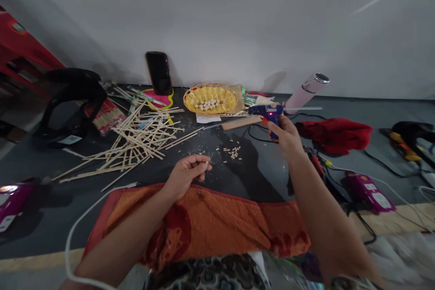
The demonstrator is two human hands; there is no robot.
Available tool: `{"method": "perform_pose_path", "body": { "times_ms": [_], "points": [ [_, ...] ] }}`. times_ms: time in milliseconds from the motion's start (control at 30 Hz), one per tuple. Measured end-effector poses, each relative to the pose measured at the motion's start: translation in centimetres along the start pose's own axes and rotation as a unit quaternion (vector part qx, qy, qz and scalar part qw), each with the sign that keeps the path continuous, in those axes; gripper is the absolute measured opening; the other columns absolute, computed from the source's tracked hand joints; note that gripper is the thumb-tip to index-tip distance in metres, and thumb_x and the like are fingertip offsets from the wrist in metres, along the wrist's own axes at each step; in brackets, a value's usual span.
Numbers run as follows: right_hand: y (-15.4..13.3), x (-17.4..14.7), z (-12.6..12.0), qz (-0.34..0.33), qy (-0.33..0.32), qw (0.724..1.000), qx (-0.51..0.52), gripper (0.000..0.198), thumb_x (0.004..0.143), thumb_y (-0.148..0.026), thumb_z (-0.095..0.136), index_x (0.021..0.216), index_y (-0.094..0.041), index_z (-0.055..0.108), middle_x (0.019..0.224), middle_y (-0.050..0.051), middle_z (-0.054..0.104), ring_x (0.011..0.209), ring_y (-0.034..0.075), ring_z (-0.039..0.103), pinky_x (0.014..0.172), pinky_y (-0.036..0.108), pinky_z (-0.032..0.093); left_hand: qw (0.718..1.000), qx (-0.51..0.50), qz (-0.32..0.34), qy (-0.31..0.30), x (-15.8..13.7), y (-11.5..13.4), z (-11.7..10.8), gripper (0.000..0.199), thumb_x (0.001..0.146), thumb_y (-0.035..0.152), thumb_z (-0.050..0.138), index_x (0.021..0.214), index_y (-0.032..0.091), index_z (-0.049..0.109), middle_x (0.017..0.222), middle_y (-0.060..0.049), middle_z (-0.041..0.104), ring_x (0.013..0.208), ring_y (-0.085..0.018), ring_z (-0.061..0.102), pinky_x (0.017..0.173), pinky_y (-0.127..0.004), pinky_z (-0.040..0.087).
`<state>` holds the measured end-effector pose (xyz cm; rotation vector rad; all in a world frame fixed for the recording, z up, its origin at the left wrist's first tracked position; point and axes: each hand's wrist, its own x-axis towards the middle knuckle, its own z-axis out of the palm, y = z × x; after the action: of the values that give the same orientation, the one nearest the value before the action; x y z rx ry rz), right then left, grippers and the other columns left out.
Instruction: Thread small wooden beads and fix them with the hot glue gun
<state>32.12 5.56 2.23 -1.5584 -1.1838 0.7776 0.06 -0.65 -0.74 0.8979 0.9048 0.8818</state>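
My right hand (285, 135) is wrapped round the grip of a blue hot glue gun (267, 109), whose small red light glows. A clear glue stick (307, 108) pokes out of its back end, and its nozzle points left. Over the front of the table, my left hand (192, 171) pinches a small pale wooden piece (206, 163) between thumb and fingers. Several short cut stick pieces (234, 150) lie on the dark tabletop between the two hands. Beyond them stands a yellow woven basket (190, 104) with small pale pieces (208, 105) in it.
A heap of thin wooden sticks (136, 138) spreads on the left. A phone (159, 72) leans at the wall. A pink flask (306, 93), a red cloth (336, 132) and a purple power socket (370, 193) are on the right. An orange towel (217, 217) covers the front edge.
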Motion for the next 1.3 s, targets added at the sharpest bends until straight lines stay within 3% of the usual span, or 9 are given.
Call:
{"method": "perform_pose_path", "body": {
  "times_ms": [67,167,367,567,700,833,1033,1300],
  "points": [
    [-0.6,-1.9,0.3,-0.003,-0.025,0.996,0.089,0.031,0.073,-0.035,0.062,0.099,-0.022,0.052,0.07,-0.004,0.052,0.056,0.009,0.047,0.053,0.021,0.038,1.0,-0.004,-0.002,0.0,0.0,0.1,-0.1,0.029,0.073,0.031,0.069,0.095,0.014,0.064,0.082,-0.007,0.068,0.05,-0.006,0.05,0.049,-0.019,0.038],
    [-1.3,-5.1,1.7,0.051,-0.124,0.979,0.153,0.022,0.071,-0.027,0.064,0.088,-0.021,0.051,0.069,-0.003,0.054,0.059,0.011,0.05,0.057,0.023,0.04,1.0,-0.02,-0.007,0.001,0.0,0.3,-0.2,0.027,0.073,0.029,0.069,0.095,0.014,0.063,0.082,-0.007,0.068,0.05,-0.005,0.051,0.049,-0.019,0.037],
    [-2.1,-9.5,5.1,0.045,-0.229,0.93,0.283,0.027,0.078,-0.026,0.06,0.103,-0.022,0.051,0.09,0.004,0.059,0.059,0.011,0.046,0.058,0.027,0.037,0.996,-0.084,-0.02,-0.004,0.2,0.4,-0.3,0.021,0.072,0.024,0.071,0.09,0.014,0.065,0.079,-0.005,0.067,0.049,-0.004,0.049,0.048,-0.018,0.035],
    [-1.1,-10.4,5.3,0.033,-0.317,0.911,0.26,0.027,0.089,-0.044,0.048,0.098,-0.02,0.054,0.087,0.006,0.057,0.058,0.011,0.043,0.056,0.028,0.033,0.986,-0.167,-0.013,-0.006,0.5,0.3,-0.6,0.013,0.072,0.019,0.071,0.083,0.014,0.067,0.076,-0.006,0.067,0.049,-0.004,0.049,0.052,-0.019,0.037],
    [-1.0,-10.5,5.0,0.021,-0.365,0.901,0.233,0.026,0.092,-0.043,0.044,0.098,-0.019,0.052,0.08,0.004,0.054,0.059,0.011,0.043,0.058,0.029,0.033,0.981,-0.195,-0.019,-0.006,0.5,0.2,-0.8,0.011,0.073,0.018,0.071,0.082,0.013,0.068,0.076,-0.007,0.068,0.047,-0.003,0.048,0.053,-0.019,0.038],
    [-1.4,-10.8,5.0,0.008,-0.389,0.892,0.23,0.024,0.092,-0.041,0.045,0.1,-0.019,0.049,0.091,0.006,0.054,0.062,0.011,0.044,0.059,0.028,0.034,0.978,-0.205,-0.034,0.002,0.6,0.1,-0.8,0.013,0.073,0.019,0.071,0.085,0.013,0.07,0.071,-0.006,0.067,0.047,-0.003,0.048,0.052,-0.019,0.038],
    [-1.4,-10.8,5.4,-0.008,-0.386,0.895,0.224,0.025,0.093,-0.041,0.042,0.102,-0.018,0.046,0.088,0.006,0.053,0.06,0.011,0.042,0.058,0.029,0.034,0.98,-0.195,-0.038,0.005,0.6,0.3,-0.7,0.015,0.074,0.02,0.07,0.087,0.012,0.071,0.066,-0.007,0.067,0.048,-0.004,0.049,0.052,-0.019,0.037],
    [-1.5,-10.8,5.5,-0.025,-0.387,0.901,0.193,0.025,0.094,-0.042,0.039,0.093,-0.018,0.046,0.079,0.003,0.049,0.06,0.011,0.04,0.058,0.029,0.032,0.979,-0.197,-0.047,0.007,0.4,0.5,-0.7,0.014,0.072,0.02,0.072,0.085,0.013,0.071,0.076,-0.009,0.069,0.048,-0.003,0.048,0.052,-0.019,0.038]
  ]
}}
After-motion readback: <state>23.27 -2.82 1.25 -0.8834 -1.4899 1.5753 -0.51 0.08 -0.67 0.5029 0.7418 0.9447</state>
